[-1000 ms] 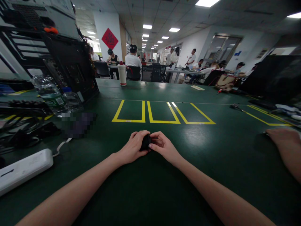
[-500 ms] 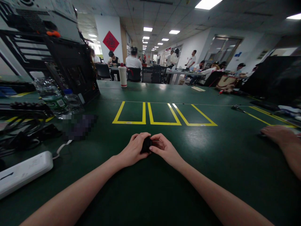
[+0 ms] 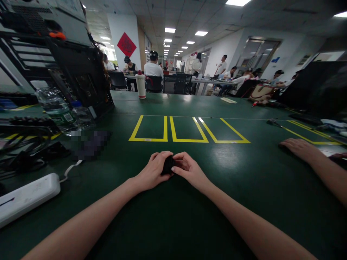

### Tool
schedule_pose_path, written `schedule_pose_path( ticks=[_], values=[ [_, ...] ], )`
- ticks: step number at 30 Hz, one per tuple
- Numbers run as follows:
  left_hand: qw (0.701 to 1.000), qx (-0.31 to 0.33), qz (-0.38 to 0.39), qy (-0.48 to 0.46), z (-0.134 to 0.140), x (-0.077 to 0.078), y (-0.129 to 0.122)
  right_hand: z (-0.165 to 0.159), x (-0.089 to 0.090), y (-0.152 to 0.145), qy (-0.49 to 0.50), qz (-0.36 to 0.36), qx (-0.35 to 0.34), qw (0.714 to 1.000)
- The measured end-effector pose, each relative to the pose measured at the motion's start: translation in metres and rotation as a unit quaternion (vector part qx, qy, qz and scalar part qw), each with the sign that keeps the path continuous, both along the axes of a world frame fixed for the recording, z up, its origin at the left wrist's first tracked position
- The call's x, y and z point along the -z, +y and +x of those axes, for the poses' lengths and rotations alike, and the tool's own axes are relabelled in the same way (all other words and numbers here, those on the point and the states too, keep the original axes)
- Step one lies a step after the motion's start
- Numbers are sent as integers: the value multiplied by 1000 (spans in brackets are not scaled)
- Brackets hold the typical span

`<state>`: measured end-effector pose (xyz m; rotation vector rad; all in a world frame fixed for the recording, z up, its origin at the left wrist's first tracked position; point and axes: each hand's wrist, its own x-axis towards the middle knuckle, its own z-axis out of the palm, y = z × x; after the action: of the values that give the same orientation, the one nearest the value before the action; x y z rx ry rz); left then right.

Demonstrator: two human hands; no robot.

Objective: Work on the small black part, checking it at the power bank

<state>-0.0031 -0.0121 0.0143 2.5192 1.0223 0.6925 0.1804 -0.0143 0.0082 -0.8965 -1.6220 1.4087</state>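
Between my two hands is a small black object (image 3: pixel 168 165), dark and blocky; its kind I cannot make out. My left hand (image 3: pixel 155 167) wraps round its left side, the fingers over the top and the thumb along the near side. From the right, my right hand (image 3: pixel 188 167) closes on it with curved fingers and the thumb tip against its edge. Both hands rest low over the green table (image 3: pixel 173 216), nearer to me than three yellow tape outlines (image 3: pixel 188 140). Much of the object is covered by my fingers.
On the left are a white power strip (image 3: pixel 29 198), black cables (image 3: pixel 24 155), plastic bottles (image 3: pixel 58 112) and an open computer case (image 3: pixel 81 79). A white cup (image 3: pixel 140 86) stands at the far edge. At right, another person's hand (image 3: pixel 298 148) lies on the table near a dark monitor (image 3: pixel 317 92).
My hands hold the black object in nearly the same pose. The other person's hand at right has moved left, further over the table. The view has tipped very slightly.
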Motion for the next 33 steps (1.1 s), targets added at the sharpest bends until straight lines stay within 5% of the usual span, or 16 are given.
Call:
schedule_pose_path(
  ticks=[33],
  values=[
    [1000,-1,11,-4,0,2,1,0,0,2,4,4,11,1000]
  ],
)
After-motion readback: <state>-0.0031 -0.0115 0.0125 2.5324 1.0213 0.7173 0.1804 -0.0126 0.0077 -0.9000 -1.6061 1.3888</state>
